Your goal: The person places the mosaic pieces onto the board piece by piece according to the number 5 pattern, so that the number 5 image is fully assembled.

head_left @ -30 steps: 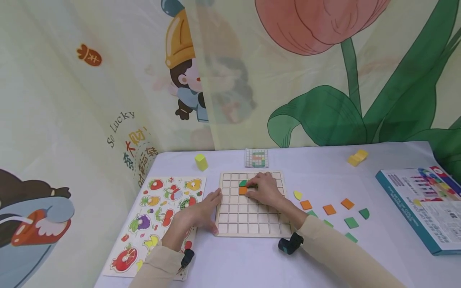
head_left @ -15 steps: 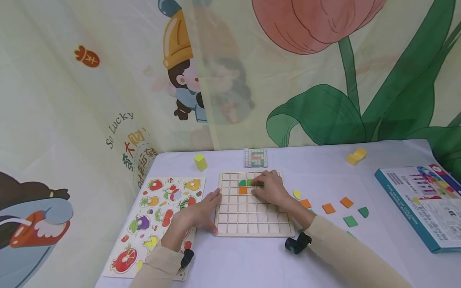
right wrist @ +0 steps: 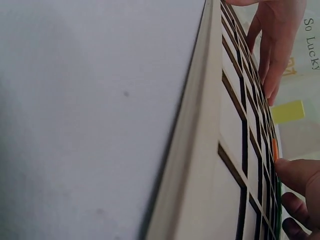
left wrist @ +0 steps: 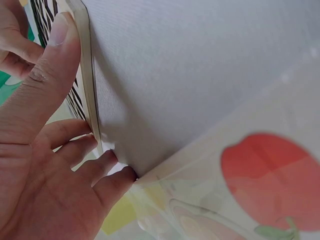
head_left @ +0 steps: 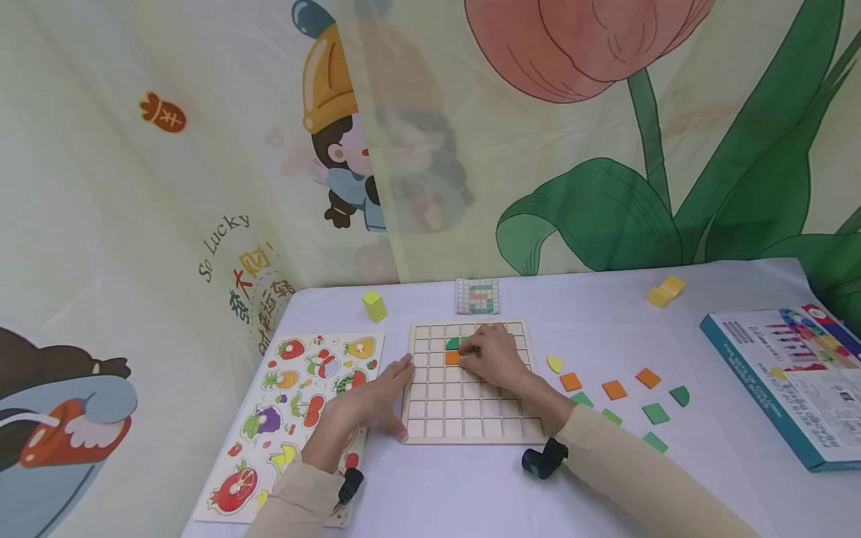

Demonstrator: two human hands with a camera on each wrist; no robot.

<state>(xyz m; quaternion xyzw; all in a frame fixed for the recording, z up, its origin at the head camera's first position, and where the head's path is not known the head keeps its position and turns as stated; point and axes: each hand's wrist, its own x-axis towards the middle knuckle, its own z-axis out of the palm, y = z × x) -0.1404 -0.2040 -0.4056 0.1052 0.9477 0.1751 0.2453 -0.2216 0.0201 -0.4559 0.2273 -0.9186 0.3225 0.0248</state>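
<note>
A pale wooden grid board (head_left: pixel 430 407) lies on the white table. Near its top sit a green rounded tile (head_left: pixel 452 344) and an orange square tile (head_left: pixel 453 358) below it. My right hand (head_left: pixel 498 355) reaches over the grid and pinches a green tile beside these two, its fingers mostly hiding it. The right wrist view has the thumb (right wrist: pixel 295 172) low at the board, curled fingertips close by. Along the board's left edge rests my left hand (head_left: pixel 377 392), thumb at the near corner and fingers farther up the side, as the left wrist view also shows.
Loose orange tiles (head_left: pixel 615 390) and green tiles (head_left: pixel 655 413) lie right of the board. A fruit-picture board (head_left: pixel 262 418) is at left, a pattern card (head_left: pixel 478 297) behind. Also there are a yellow-green block (head_left: pixel 374 305), yellow blocks (head_left: pixel 667 291) and a box (head_left: pixel 780 388).
My right hand slid a little right along the row, showing green tiles beside the rounded one, then came back left over them. The left hand stays on the board's edge.
</note>
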